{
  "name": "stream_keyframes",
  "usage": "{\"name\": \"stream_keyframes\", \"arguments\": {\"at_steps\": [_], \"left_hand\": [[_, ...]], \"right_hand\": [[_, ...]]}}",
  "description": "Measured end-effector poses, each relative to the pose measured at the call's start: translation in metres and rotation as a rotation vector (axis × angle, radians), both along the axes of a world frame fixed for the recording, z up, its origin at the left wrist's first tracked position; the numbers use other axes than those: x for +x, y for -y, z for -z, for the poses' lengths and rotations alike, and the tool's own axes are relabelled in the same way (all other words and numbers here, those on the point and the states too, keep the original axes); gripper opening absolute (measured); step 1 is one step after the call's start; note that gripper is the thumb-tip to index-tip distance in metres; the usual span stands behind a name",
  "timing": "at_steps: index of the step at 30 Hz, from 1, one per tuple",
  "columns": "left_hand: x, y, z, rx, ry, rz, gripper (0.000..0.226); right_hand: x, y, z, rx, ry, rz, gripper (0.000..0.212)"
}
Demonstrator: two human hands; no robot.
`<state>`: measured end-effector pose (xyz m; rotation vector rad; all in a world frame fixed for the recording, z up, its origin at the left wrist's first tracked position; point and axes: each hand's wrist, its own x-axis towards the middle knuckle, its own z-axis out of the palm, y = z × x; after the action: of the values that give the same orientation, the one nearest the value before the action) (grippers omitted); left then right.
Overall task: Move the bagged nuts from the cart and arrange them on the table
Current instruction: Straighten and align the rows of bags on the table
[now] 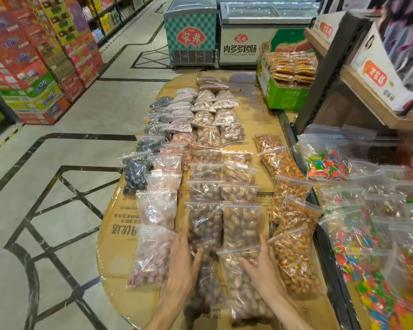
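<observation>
Fingers: my left hand (184,260) lies flat, fingers straight and lightly spread, on the nearest dark nut bag (204,272). My right hand (260,270) lies likewise, fingers straight, on the pale nut bag (242,282) beside it. Neither grips.

Step in hand, as I judge: settling the front two bags into their columns; next calls for squaring their edges, then fetching more. The cart is not in view.

Stock: bagged nuts in overlapping rows, dark, pink, brown and an orange row (289,210).

Surface: desk (115,246) covered in flattened cardboard.

Room: shop aisle, tiled floor (45,186), chest freezers (246,36), stacked cartons, bagged sweets (358,234) to the right.
</observation>
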<state>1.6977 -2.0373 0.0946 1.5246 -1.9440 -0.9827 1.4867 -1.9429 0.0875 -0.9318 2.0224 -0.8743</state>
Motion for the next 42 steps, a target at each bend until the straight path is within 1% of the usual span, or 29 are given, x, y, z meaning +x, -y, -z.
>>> {"name": "stream_keyframes", "arguments": {"at_steps": [3, 6, 7, 10, 13, 16, 18, 21, 22, 24, 25, 27, 28, 30, 31, 32, 34, 35, 36, 37, 38, 39, 41, 42], "left_hand": [[0.004, -0.017, 0.001, -0.04, 0.087, -0.021, 0.084], [0.009, -0.032, -0.001, -0.013, 0.12, -0.056, 0.095], [0.011, -0.036, 0.0, 0.003, 0.131, -0.071, 0.1], [0.012, -0.041, 0.0, 0.058, 0.172, -0.107, 0.101], [0.008, -0.044, -0.003, 0.101, 0.232, -0.154, 0.098], [0.007, -0.046, 0.0, 0.144, 0.282, -0.209, 0.093], [0.009, -0.046, -0.001, 0.169, 0.312, -0.205, 0.09], [0.008, -0.041, -0.004, 0.21, 0.391, -0.195, 0.086], [0.006, -0.04, -0.005, 0.237, 0.414, -0.196, 0.087], [0.005, -0.038, -0.005, 0.263, 0.438, -0.178, 0.084], [0.005, -0.038, -0.007, 0.26, 0.436, -0.175, 0.081], [0.006, -0.035, -0.002, 0.292, 0.443, -0.16, 0.08], [0.007, -0.033, 0.0, 0.313, 0.436, -0.171, 0.082], [0.007, -0.031, 0.006, 0.36, 0.374, -0.221, 0.081], [0.005, -0.03, 0.01, 0.385, 0.331, -0.245, 0.077], [0.006, -0.028, 0.021, 0.408, 0.298, -0.263, 0.076], [0.012, -0.02, 0.072, 0.442, 0.201, -0.339, 0.087], [0.012, -0.017, 0.082, 0.454, 0.166, -0.369, 0.093], [0.013, -0.015, 0.086, 0.488, 0.107, -0.376, 0.092], [0.012, -0.016, 0.078, 0.508, 0.029, -0.371, 0.079], [0.008, -0.02, 0.055, 0.506, -0.03, -0.369, 0.064], [0.005, -0.027, 0.031, 0.503, -0.092, -0.374, 0.059], [0.003, -0.036, 0.007, 0.472, -0.208, -0.357, 0.075], [0.003, -0.039, 0.0, 0.46, -0.241, -0.339, 0.079]], "right_hand": [[0.0, -0.011, 0.003, 0.041, 0.019, 0.017, 0.11], [-0.002, -0.019, 0.009, 0.069, 0.022, 0.001, 0.114], [-0.003, -0.021, 0.01, 0.097, 0.02, -0.014, 0.113], [-0.005, -0.023, 0.003, 0.168, 0.027, -0.06, 0.095], [-0.006, -0.023, -0.007, 0.215, 0.048, -0.076, 0.086], [-0.009, -0.022, -0.012, 0.265, 0.12, -0.061, 0.062], [-0.011, -0.022, -0.013, 0.284, 0.136, -0.049, 0.055], [-0.013, -0.02, -0.016, 0.294, 0.187, -0.057, 0.035], [-0.013, -0.02, -0.014, 0.307, 0.206, -0.056, 0.033], [-0.016, -0.021, -0.012, 0.34, 0.26, -0.058, 0.035], [-0.02, -0.021, -0.002, 0.343, 0.275, -0.063, 0.045], [-0.024, -0.024, 0.003, 0.341, 0.283, -0.065, 0.082], [-0.027, -0.025, 0.012, 0.338, 0.292, -0.06, 0.089], [-0.023, -0.028, 0.0, 0.332, 0.294, -0.049, 0.075], [-0.026, -0.031, 0.005, 0.315, 0.298, -0.04, 0.075], [-0.028, -0.033, 0.008, 0.291, 0.29, -0.033, 0.086], [-0.038, -0.039, 0.034, 0.265, 0.288, -0.044, 0.114], [-0.043, -0.041, 0.046, 0.264, 0.29, -0.055, 0.12], [-0.045, -0.043, 0.045, 0.257, 0.291, -0.056, 0.12], [-0.042, -0.043, 0.032, 0.243, 0.286, -0.059, 0.118], [-0.038, -0.043, 0.017, 0.235, 0.27, -0.081, 0.113], [-0.031, -0.041, -0.003, 0.214, 0.243, -0.104, 0.102], [-0.022, -0.036, -0.021, 0.166, 0.243, -0.107, 0.063], [-0.02, -0.034, -0.024, 0.137, 0.255, -0.107, 0.058]]}}
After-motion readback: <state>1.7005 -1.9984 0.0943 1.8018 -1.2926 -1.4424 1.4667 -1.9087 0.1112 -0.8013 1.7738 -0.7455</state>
